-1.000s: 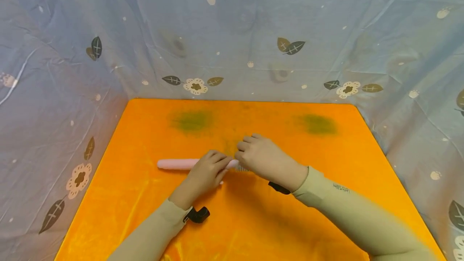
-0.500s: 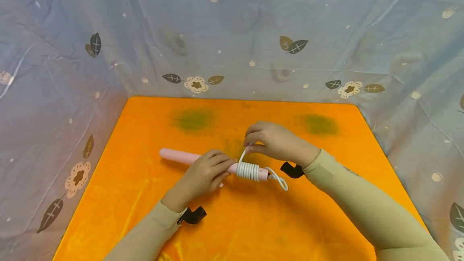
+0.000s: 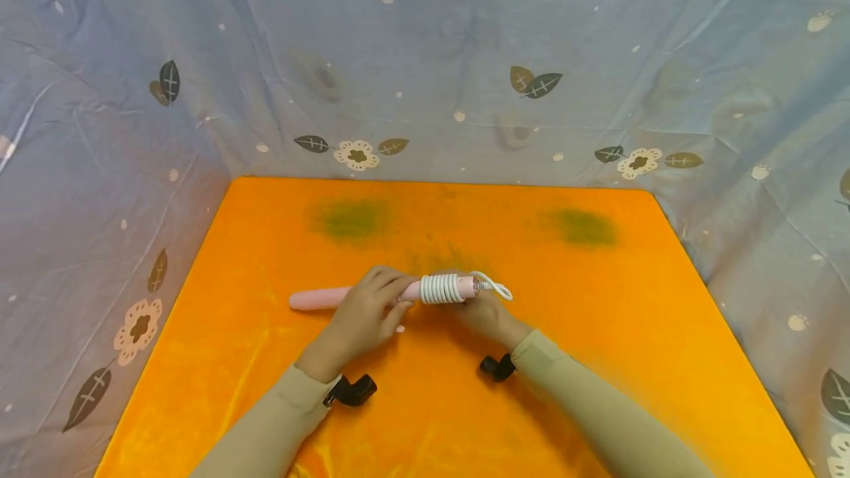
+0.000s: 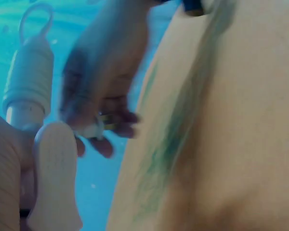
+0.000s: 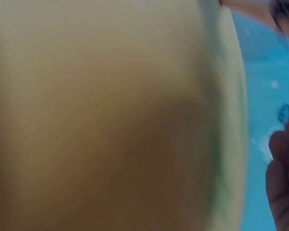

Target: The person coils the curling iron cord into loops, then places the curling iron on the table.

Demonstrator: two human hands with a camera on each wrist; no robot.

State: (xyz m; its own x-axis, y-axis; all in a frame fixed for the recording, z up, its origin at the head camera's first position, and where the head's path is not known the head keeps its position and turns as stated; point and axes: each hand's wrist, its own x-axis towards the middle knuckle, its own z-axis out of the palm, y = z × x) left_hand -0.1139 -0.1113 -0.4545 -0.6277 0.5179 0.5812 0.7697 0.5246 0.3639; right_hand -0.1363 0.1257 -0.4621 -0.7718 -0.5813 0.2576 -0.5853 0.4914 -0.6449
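Note:
My left hand (image 3: 365, 316) grips the middle of a pink curling iron (image 3: 322, 298), held level over the table. White power cord (image 3: 440, 289) is wound in several tight coils round its handle, and a small loop sticks out at the right end. My right hand (image 3: 488, 316) is under and behind the coiled handle, its fingers mostly hidden in the head view. In the left wrist view, blurred, that hand pinches a small white piece (image 4: 91, 129), seemingly the cord's free end. The iron's pale lever (image 4: 58, 168) shows beside my left hand there. Fingers (image 5: 282, 192) of my right hand show at the right wrist view's edge.
An orange cloth (image 3: 425, 411) with green smudges covers the table. Blue-grey patterned curtains (image 3: 425, 57) close in the back and both sides. A black wrist camera (image 3: 355, 391) sits on the left wrist, another (image 3: 496, 368) on the right.
My right hand has moved from in front of the coils, up above the handle, then down behind and under it with the cord. The iron tilted and is level again; my left hand keeps its grip.

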